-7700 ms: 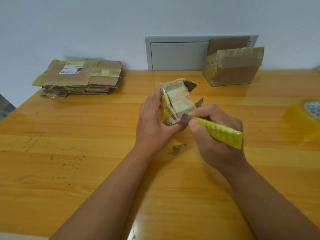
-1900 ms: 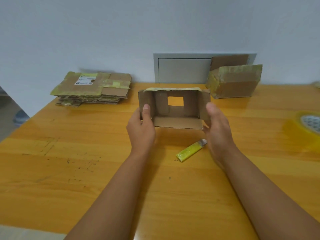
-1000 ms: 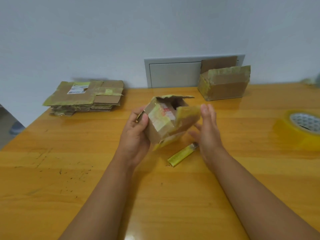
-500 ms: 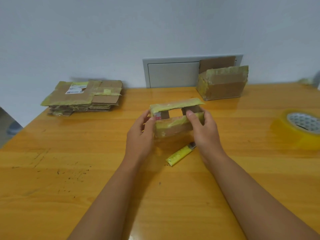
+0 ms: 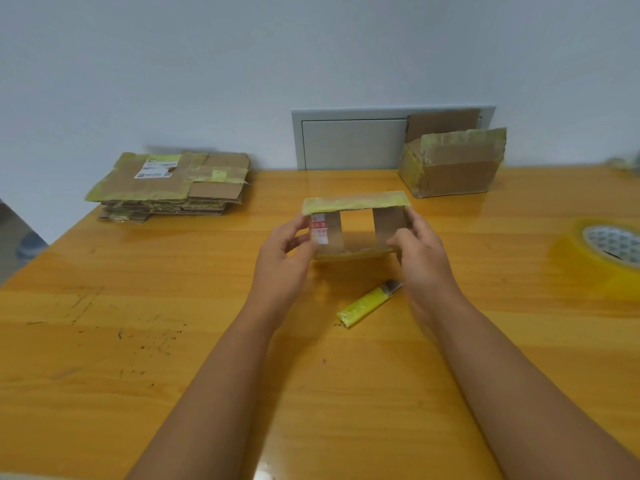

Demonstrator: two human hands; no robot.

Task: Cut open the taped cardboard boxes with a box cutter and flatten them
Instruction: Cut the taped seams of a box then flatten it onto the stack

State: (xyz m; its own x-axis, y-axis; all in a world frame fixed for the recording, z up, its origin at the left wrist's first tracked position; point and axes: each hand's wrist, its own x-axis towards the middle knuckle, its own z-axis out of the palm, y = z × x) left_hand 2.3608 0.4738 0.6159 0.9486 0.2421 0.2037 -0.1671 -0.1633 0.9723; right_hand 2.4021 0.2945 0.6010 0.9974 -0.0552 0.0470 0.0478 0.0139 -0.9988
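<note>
I hold a small cut-open cardboard box with yellow tape above the middle of the table. It is open at both ends, so the tabletop shows through it. My left hand pinches its left side by a red-and-white label. My right hand pinches its right side. The yellow box cutter lies on the table below the box, between my wrists, held by neither hand. A taped box with one flap up stands at the back right.
A stack of flattened boxes lies at the back left near the table's corner. A roll of yellow tape sits at the right edge. The wooden table meets a grey wall with a white access panel.
Since half a second ago the box has been opened out taller between my hands, its top flap raised. The cutter has stayed on the table.
</note>
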